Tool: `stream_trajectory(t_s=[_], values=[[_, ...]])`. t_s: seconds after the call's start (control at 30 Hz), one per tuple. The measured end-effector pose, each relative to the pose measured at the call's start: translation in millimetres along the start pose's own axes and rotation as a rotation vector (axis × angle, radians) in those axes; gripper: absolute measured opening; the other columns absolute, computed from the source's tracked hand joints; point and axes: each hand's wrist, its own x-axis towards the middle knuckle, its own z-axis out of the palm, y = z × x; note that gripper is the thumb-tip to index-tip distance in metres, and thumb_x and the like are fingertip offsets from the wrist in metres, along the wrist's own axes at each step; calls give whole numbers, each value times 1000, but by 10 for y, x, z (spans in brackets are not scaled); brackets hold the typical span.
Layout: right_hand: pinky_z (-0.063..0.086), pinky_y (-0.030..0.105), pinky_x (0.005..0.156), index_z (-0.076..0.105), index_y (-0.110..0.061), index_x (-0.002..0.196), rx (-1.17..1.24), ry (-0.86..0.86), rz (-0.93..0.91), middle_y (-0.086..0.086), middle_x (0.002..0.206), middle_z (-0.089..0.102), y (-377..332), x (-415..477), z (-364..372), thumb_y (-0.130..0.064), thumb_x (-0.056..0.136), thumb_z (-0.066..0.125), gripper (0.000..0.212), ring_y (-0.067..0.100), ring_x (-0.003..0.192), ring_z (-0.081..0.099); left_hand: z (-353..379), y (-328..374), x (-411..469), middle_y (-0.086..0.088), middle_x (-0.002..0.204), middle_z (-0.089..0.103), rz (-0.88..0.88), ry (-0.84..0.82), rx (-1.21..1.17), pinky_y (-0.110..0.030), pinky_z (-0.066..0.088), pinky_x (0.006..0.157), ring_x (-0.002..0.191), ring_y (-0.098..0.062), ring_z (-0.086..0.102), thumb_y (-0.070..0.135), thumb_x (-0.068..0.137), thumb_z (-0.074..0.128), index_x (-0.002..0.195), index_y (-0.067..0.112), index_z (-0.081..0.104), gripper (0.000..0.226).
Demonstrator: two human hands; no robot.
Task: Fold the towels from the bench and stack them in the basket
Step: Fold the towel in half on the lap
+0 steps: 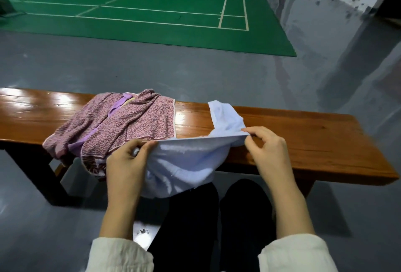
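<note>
Pink patterned towel (134,124) lies crumpled on the wooden bench's (303,137) left half, with a lilac towel (118,103) tangled inside it. Just right of it, the left hand (128,161) pinches one corner of a pale blue towel (186,163). The top edge runs taut to the right hand (268,148), which pinches the other corner. The cloth sags before the bench, its far end resting on the wood.

left hand (128,163), right hand (269,148) — both pinching, forearms outstretched
</note>
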Motion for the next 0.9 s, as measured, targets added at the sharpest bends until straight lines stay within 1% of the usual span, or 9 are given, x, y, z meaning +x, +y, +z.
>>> stream_trajectory(t_s=[0.13,0.27,0.4,0.53,0.57,0.63,0.7,0.8,0.9], values=[[46,19,74,69,-16,93,241,-4,55,-6,92,68,-128,22,97,0,90,54,22,5,88,62,59,49,-17,0,84,66,5,0,38,-19,40,72,82,-14,60,15,83,71,88,18,67,7],[42,11,66,70,-17,79,524,-178,44,-12,71,69,-414,-58,224,-5,91,59,20,-3,69,57,351,443,-207,8,111,64,90,-345,-226,-10,42,89,102,4,58,10,84,67,120,26,57,40],[37,6,53,69,-9,78,582,-264,93,-15,53,61,-491,-103,212,-1,90,60,16,-5,50,53,607,621,-334,9,83,69,49,-517,-232,-8,41,71,77,7,61,22,87,67,108,21,64,21],[47,28,69,70,-20,80,373,-304,238,8,74,66,-119,-143,154,-21,88,66,9,8,68,55,668,447,-393,3,64,68,-47,-572,-159,-11,42,60,60,0,56,25,89,64,93,23,69,6],[46,28,73,69,-22,85,234,-363,289,5,79,66,19,-182,155,-22,86,69,1,10,73,57,678,379,-401,4,64,68,-60,-559,-141,-12,43,61,60,0,58,24,88,65,88,24,69,3],[49,30,79,66,-28,91,-2,-531,407,-3,85,65,302,-330,182,-27,80,74,14,13,83,61,726,236,-402,4,66,68,-75,-576,-77,-18,48,69,67,-4,63,23,86,69,79,27,68,8],[51,38,88,66,-30,89,-14,-674,472,-5,89,68,462,-469,258,-27,74,77,19,12,88,64,776,107,-403,2,76,71,-100,-754,32,-29,51,78,78,-14,66,32,79,75,76,30,68,8],[51,40,91,67,-29,88,38,-732,489,-4,84,70,481,-559,353,-25,72,76,19,9,83,65,786,4,-488,4,98,66,-166,-1100,295,-25,50,78,90,-14,63,41,67,82,91,33,65,30],[53,34,84,60,-29,85,17,-729,524,-2,82,69,447,-494,406,-29,79,74,15,13,82,66,784,-11,-514,9,112,48,-131,-1193,482,-32,52,84,100,-12,56,36,65,85,99,30,60,43]])
